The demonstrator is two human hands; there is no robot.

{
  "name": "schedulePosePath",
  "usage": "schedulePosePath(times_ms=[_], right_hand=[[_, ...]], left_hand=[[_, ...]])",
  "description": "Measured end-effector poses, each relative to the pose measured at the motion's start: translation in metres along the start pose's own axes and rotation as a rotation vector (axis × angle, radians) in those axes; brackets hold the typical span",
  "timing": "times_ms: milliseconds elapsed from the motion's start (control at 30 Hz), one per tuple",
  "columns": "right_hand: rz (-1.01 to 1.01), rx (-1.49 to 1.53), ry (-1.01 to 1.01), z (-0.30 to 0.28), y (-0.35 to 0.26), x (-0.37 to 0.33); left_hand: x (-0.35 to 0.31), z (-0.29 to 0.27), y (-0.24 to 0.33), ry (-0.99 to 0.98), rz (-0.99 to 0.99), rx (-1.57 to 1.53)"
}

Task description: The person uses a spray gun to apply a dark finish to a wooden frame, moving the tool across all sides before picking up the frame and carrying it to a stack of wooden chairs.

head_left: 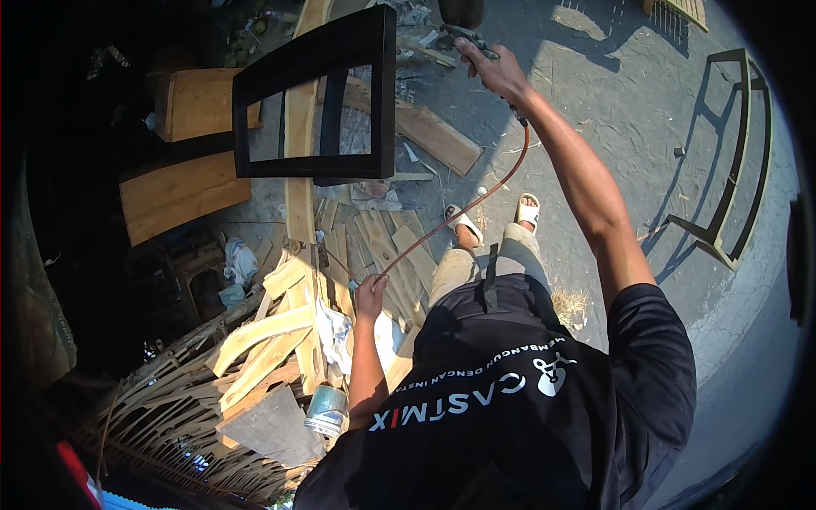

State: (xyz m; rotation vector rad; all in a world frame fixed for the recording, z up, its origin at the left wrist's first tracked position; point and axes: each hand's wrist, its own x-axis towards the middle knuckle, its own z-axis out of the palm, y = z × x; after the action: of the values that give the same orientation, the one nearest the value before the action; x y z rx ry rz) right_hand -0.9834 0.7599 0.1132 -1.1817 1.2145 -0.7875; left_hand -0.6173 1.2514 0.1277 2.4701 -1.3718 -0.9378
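My right hand is stretched out ahead, closed around a spray gun aimed toward a black rectangular frame that stands upright on the ground. A thin reddish hose runs from the gun down to my left hand, which pinches it at waist height. The frame has an upright bar in its middle and stands left of the gun, apart from it.
Wooden planks and offcuts lie on the ground under the frame. Curved wood parts and a metal can sit at lower left. Another black frame stands on the concrete at right. Two wooden slabs rest at left.
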Motion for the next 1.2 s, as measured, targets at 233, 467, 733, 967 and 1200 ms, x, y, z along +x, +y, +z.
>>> schedulePosePath(times_ms=[233,467,733,967,1200], right_hand=[[0.041,-0.017,-0.083,0.006,0.018,-0.074],[0.010,-0.152,-0.220,0.015,0.035,-0.130],[-0.056,-0.187,-0.380,0.031,0.048,-0.181],[-0.052,-0.198,-0.449,0.041,0.058,-0.194],[0.044,-0.192,-0.331,0.036,0.044,-0.146]], left_hand=[[-0.012,0.004,-0.006,-0.014,-0.054,0.059],[-0.025,0.006,-0.004,-0.026,-0.073,0.074],[-0.036,0.010,-0.016,-0.055,-0.065,0.052],[-0.033,0.021,-0.022,-0.033,-0.019,0.045],[-0.028,0.019,-0.020,-0.030,-0.036,0.033]])
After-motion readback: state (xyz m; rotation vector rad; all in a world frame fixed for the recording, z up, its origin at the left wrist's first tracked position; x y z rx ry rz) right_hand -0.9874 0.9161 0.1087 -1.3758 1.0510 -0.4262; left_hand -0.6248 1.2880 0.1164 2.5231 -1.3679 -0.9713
